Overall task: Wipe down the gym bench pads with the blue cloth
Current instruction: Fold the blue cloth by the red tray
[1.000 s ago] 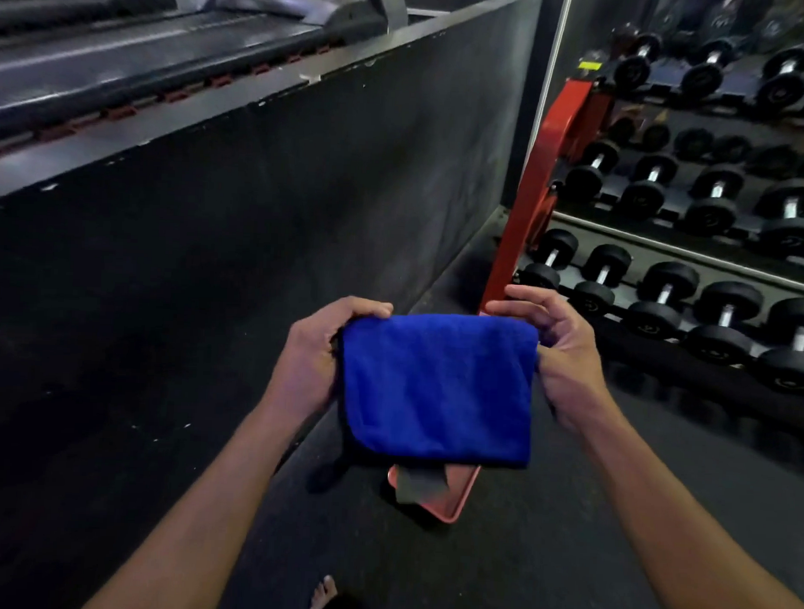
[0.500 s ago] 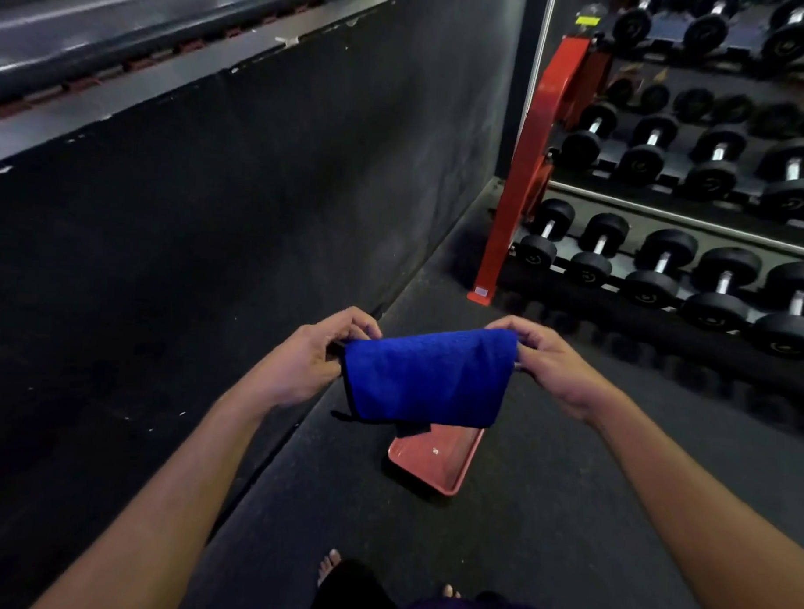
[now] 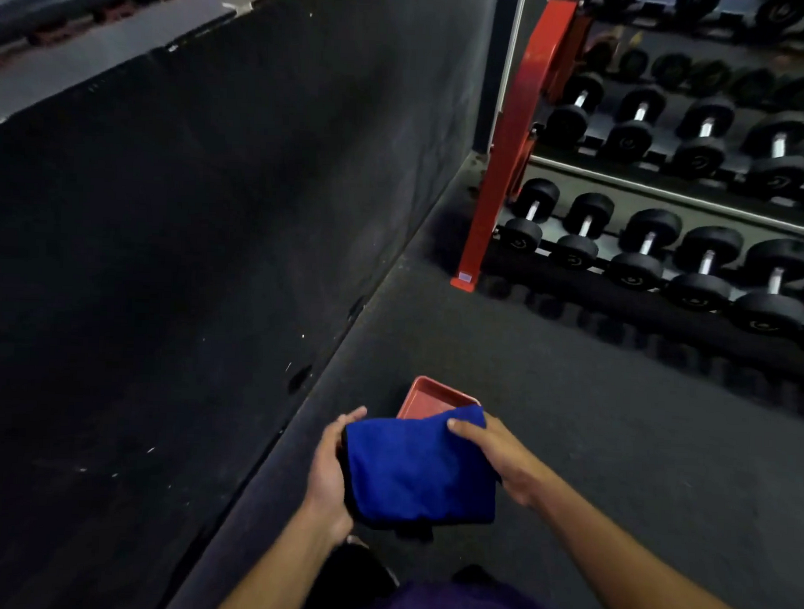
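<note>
A folded blue cloth (image 3: 419,469) is held low in front of me, between both hands. My left hand (image 3: 328,475) cups its left edge with the fingers curled round it. My right hand (image 3: 495,458) grips the right edge, thumb pressed on top near the upper corner. No bench pad is in view.
A red tray (image 3: 433,394) lies on the dark rubber floor just beyond the cloth. A tall black padded wall (image 3: 188,251) fills the left side. A red-framed rack (image 3: 510,148) with several black dumbbells (image 3: 643,249) stands at the right.
The cloth and both hands have come lower and closer to my body. The cloth is now folded flat between the hands, and the view has tilted down toward the floor.
</note>
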Available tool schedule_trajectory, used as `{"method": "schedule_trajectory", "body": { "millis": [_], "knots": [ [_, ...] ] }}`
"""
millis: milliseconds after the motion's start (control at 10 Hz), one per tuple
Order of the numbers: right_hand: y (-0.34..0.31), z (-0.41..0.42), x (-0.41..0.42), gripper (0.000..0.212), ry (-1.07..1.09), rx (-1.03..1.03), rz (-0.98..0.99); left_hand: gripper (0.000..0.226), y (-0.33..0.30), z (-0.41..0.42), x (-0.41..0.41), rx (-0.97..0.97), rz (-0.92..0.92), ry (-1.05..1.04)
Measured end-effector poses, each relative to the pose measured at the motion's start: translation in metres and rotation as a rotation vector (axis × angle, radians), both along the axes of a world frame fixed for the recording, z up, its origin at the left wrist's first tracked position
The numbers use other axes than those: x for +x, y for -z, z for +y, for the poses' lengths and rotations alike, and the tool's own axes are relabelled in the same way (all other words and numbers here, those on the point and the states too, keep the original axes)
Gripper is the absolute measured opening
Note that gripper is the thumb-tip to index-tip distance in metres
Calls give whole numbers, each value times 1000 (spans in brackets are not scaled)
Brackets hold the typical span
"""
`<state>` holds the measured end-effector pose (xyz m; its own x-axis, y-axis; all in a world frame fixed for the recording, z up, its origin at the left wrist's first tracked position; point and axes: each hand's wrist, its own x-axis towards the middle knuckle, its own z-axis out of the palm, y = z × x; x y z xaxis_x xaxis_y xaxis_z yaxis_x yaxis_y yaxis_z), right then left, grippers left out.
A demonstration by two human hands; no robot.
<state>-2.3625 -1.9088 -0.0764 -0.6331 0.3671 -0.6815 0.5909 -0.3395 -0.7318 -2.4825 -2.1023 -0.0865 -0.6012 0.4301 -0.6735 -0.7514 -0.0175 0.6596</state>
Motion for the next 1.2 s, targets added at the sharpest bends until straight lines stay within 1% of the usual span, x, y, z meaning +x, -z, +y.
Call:
{"method": "schedule_trajectory", "body": {
  "millis": [100,200,300,400,500,600,700,800,900,1000,1100,1200],
  "knots": [
    [1,15,-20,33,-18,112,-34,53,15,-1,-29,-46,66,237],
    [2,27,-35,23,17,190,-22,53,30,3,-42,-33,21,313],
    [21,50,-51,15,9,281,-35,39,55,23,-38,-85,-51,219],
    [41,68,-56,24,-136,205,-125,34,69,42,-27,-164,-132,87],
    [70,103,-64,47,-418,115,-263,51,94,74,-19,-332,-151,73],
    [94,126,-75,49,-506,141,-264,67,116,90,-10,-411,-116,140],
    [162,163,-95,53,-590,249,-251,40,175,117,3,-269,-137,63],
    [227,185,-111,49,-706,322,-287,37,228,137,6,-201,-231,-36],
    [327,208,-137,51,-857,421,-296,35,320,159,5,-254,-330,-166],
    [387,210,-150,54,-908,450,-301,35,382,168,2,-357,-396,-186],
    [476,206,-167,43,-919,446,-320,43,480,177,-1,-435,-432,-183],
    [535,204,-176,41,-980,441,-329,48,540,178,-3,-477,-409,-170]
  ]
}}
